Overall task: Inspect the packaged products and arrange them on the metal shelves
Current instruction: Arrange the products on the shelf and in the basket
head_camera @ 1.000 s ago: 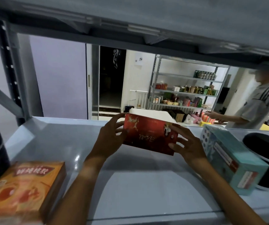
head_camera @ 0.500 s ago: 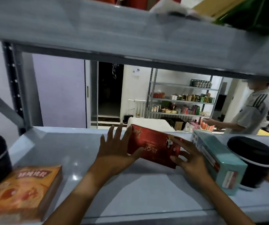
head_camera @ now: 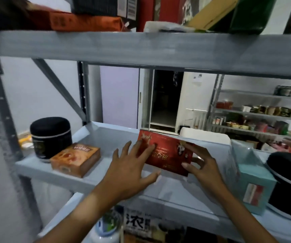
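Red box (head_camera: 167, 155) now stands on metal shelf (head_camera: 106, 137); left hand (head_camera: 130, 171) has flattened open (placing nearly done), right hand (head_camera: 200, 165) pinches its corner.

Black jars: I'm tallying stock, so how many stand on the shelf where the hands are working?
2. One black jar stands at the shelf's left end, behind the orange box. The other black jar is at the right edge, partly cut off beside the teal box. More may sit outside the frame.

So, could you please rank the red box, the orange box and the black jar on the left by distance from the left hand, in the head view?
1. Red box: under the left hand fingers.
2. Orange box: to its left.
3. Black jar: farther left, behind the orange box.
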